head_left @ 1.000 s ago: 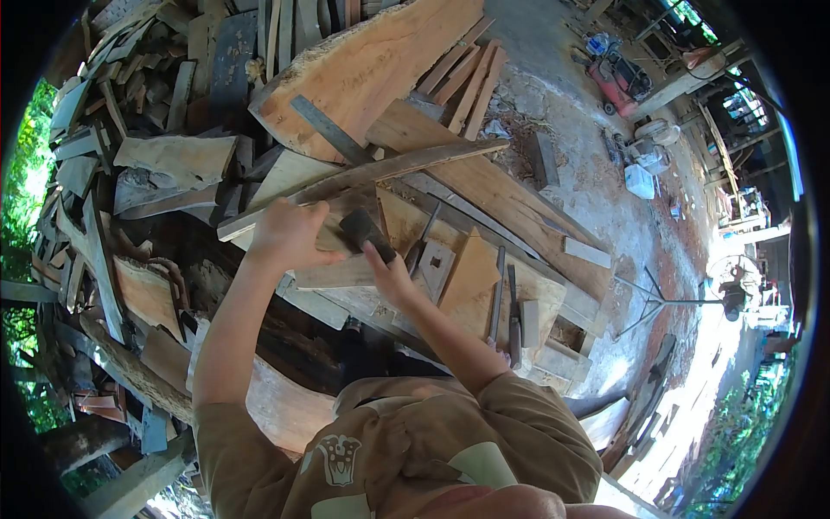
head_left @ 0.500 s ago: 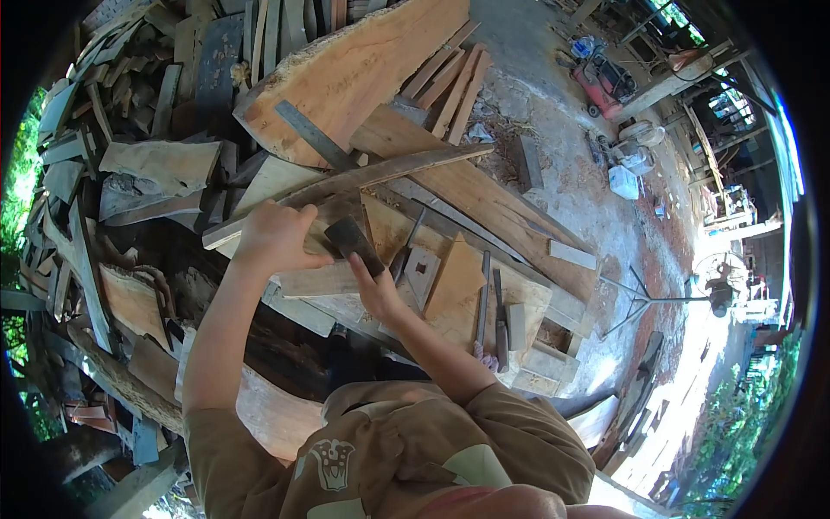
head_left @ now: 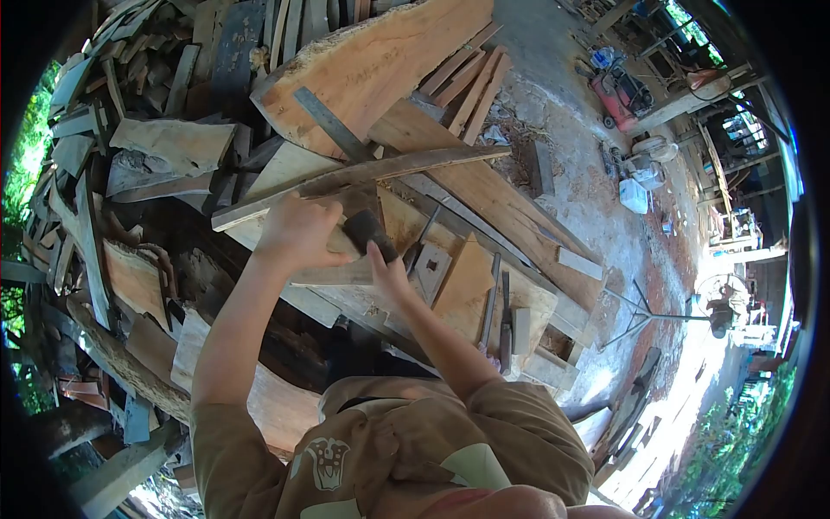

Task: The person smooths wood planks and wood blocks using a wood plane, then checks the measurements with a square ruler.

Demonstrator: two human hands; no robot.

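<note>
Shifted slightly up and right since half a second ago: both hands and the dark block (head_left: pixel 370 233), same grip. Right hand (head_left: pixel 389 275) is wrapped around the block's near end; block is dull black, rectangular, tilted, its far end pressed on a pale rough-sawn wood piece (head_left: pixel 333 270). Left hand (head_left: pixel 298 232) is curled down over that piece, fingers closed on its far edge. Piece lies near the left edge of the workbench top (head_left: pixel 536 298), which is made of bare planks. Just right of the hands: a square wood block with a hole (head_left: pixel 431 268), a flat tan panel (head_left: pixel 465 281), two slim chisels (head_left: pixel 497 303). Beyond the hands, a long weathered plank (head_left: pixel 372 173) crosses diagonally; a grey steel square (head_left: pixel 333 125) lies on a big live-edge slab (head_left: pixel 372 65). Scrap timber pile (head_left: pixel 130 173) crowds the left.
</note>
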